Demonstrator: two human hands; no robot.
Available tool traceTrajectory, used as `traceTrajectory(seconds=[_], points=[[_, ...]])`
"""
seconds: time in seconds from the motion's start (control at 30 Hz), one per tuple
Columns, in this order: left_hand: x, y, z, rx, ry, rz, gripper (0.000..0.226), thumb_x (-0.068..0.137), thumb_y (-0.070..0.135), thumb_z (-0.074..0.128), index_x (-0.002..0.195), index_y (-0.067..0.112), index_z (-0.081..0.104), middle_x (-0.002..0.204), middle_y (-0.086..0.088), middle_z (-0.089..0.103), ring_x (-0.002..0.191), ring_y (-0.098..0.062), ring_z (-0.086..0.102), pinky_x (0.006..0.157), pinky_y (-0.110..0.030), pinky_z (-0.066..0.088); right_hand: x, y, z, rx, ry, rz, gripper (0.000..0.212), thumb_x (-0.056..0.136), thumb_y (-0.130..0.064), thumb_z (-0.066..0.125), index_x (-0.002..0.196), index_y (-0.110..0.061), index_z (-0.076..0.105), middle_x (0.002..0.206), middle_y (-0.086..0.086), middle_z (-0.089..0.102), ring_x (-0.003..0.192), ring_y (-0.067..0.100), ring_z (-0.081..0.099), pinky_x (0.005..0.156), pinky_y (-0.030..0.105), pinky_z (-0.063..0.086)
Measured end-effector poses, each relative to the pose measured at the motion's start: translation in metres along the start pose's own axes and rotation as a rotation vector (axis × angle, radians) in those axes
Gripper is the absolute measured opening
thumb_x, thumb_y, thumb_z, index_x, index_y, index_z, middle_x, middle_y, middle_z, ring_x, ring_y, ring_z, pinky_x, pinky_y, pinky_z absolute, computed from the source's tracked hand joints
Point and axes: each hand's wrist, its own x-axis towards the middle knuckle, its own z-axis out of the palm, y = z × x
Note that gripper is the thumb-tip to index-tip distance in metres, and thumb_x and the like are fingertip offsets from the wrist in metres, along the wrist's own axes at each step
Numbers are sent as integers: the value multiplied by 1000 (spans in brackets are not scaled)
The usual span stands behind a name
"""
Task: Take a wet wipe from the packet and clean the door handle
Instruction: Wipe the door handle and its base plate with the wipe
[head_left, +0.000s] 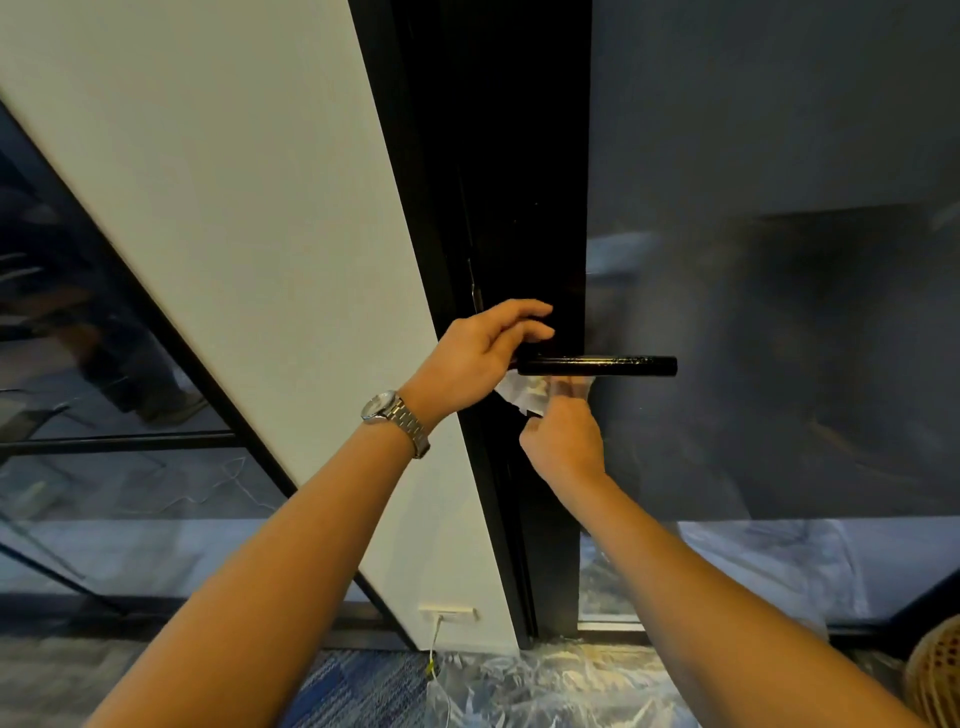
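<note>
Dim, cool indoor light; the white wall panel (234, 208) is the brightest surface, evenly lit; the black door frame (511, 182) sinks into featureless shadow; a thin highlight runs along the door handle (597, 365); the glass door (779, 286) shows smeared reflections; the wet wipe (523, 393) and the right hand (563, 441) are motion-blurred; straight lines bow toward the edges.

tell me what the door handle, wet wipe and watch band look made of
The door handle: probably metal, glossy black coat, streaked highlights along the bar; wet wipe: thin white nonwoven cloth, softly crumpled; watch band: seemingly polished steel, silvery jointed links.
</note>
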Motion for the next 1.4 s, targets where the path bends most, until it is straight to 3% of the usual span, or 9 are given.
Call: traceTrajectory(seconds=[0.13,0.37,0.63,0.77,0.9,1.0,1.13,1.27,1.4], points=[[-1,-7,8,160,26,109,27,92,8,50,115,12,63,118,-2,61,107,-2,51,92,3,33,8,10,-9,404,-59,312,21,91,-8,49,109,-9,58,102,11,58,85,23,58,61,22,44],[4,-11,-2,209,15,29,27,88,23,57,113,14,65,121,-3,61,108,-7,54,86,-1,36,30,25,-15,564,-307,574,28,90,-14,59,116,-4,60,108,16,66,96,28,64,88,41,54],[7,-9,-4,167,-13,-1,26,86,24,60,109,14,67,117,-3,64,105,-5,55,89,-5,36,28,12,-40,415,8,322,21,94,-6,42,104,-11,60,95,5,51,80,17,52,68,26,44],[6,-8,-4,162,-17,-9,26,86,24,60,110,14,67,117,-3,64,102,-2,53,87,-5,37,29,9,-37,141,-108,88,14,92,-12,46,91,-12,60,84,6,54,68,18,50,50,13,38],[9,-5,-6,215,-53,9,26,88,22,58,110,12,66,114,-5,64,102,-8,56,83,-4,37,24,11,-29,-327,-263,-253,55,87,-14,48,138,-29,37,128,13,49,110,35,52,81,34,48],[8,-5,-6,228,-59,14,26,88,21,57,110,12,66,115,-6,64,105,-14,58,87,-9,39,14,0,-26,-516,-272,-319,70,84,-26,54,146,-27,21,151,3,26,136,33,27,110,43,29],[8,-5,-6,257,-73,14,27,89,22,57,112,13,66,117,-6,64,108,-16,57,92,-17,41,9,-4,-12,-774,-225,-475,75,82,-46,59,144,-22,24,150,0,24,139,26,22,111,48,24],[8,-1,-8,284,-104,14,28,90,22,55,114,13,64,118,-6,63,108,-16,57,92,-16,40,16,-1,-7,-1112,-237,-647,67,92,-27,52,147,-18,16,155,2,9,142,23,13,112,44,23],[6,-3,-8,275,-99,24,28,90,21,54,115,12,64,120,-7,62,111,-16,57,92,-13,39,10,7,2,-1122,-193,-675,68,93,-18,51,148,-11,11,155,6,8,143,25,12,114,45,22]])
